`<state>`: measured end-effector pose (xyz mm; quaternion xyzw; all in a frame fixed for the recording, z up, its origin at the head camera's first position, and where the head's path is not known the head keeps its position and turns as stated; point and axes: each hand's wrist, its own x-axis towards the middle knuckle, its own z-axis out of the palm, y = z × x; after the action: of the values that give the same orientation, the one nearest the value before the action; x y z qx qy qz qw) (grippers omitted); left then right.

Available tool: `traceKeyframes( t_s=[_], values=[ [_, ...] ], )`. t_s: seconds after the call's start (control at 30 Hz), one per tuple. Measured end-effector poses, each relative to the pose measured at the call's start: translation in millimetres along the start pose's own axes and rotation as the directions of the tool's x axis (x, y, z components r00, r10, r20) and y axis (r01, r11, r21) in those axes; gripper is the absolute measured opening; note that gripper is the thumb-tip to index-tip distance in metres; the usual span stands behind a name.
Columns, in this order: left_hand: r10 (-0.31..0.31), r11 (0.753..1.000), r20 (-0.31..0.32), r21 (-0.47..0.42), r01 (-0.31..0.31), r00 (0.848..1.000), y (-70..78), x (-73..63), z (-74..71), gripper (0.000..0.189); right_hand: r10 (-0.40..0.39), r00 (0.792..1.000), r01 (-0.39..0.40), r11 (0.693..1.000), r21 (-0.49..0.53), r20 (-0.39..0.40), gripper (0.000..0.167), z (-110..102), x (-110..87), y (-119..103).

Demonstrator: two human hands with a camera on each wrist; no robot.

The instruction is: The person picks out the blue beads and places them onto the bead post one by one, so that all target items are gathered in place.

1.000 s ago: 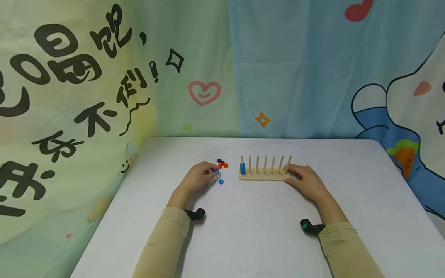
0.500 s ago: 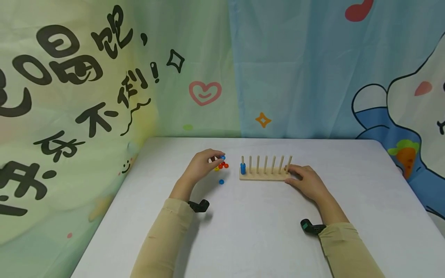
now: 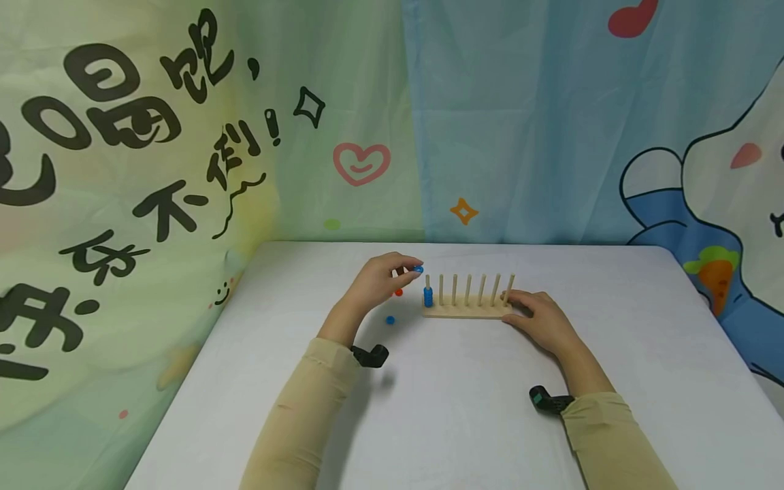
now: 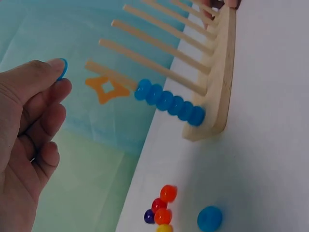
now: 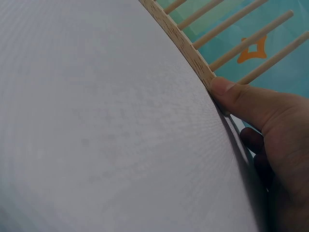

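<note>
Between thumb and forefinger, my left hand (image 3: 381,280) pinches a blue bead (image 3: 418,269), raised just left of the leftmost peg's tip. That peg carries a stack of several blue beads (image 4: 169,103), with its bare upper end sticking out. The wooden peg rack (image 3: 468,310) stands upright on the table, and its other pegs are bare. My right hand (image 3: 540,318) grips the right end of the rack, thumb on the front edge of the base as the right wrist view shows; its other fingers are partly hidden behind.
A loose blue bead (image 3: 390,320) lies on the white table (image 3: 453,408) left of the rack. Orange, red, purple and yellow beads (image 4: 163,216) sit in a small cluster, mostly hidden by my left hand in the head view. A printed curtain (image 3: 527,122) hangs behind the table.
My left hand has lifted the blue bead off the table beside the cluster and carried it right and up, close to the leftmost peg. The right hand and the rack stay put.
</note>
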<state>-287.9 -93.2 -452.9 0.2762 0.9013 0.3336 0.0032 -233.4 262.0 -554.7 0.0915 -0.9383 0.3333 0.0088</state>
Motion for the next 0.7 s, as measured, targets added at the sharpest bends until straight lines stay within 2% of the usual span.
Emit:
traceKeyframes(
  t_s=[0.17, 0.4, 0.7],
  values=[
    [0.007, 1.0, 0.025, -0.015, -0.007, 1.0, 4.7, 3.9, 5.9, 0.029, -0.002, 1.0, 0.002, 1.0, -0.002, 0.0, 0.06, -0.8, -0.2, -1.6],
    [0.026, 0.999, 0.034, 0.019, -0.027, 0.999, 5.5, 5.7, 12.5, 0.029, -0.006, 1.0, 0.006, 1.0, -0.008, 0.004, 0.06, -1.1, 0.1, -1.5],
    [-0.023, 1.0, 0.059, -0.005, 0.024, 0.998, -0.4, 4.3, 22.5, 0.03, -0.004, 1.0, 0.004, 1.0, -0.005, 0.008, 0.061, 0.5, 0.4, 0.7]
  ],
)
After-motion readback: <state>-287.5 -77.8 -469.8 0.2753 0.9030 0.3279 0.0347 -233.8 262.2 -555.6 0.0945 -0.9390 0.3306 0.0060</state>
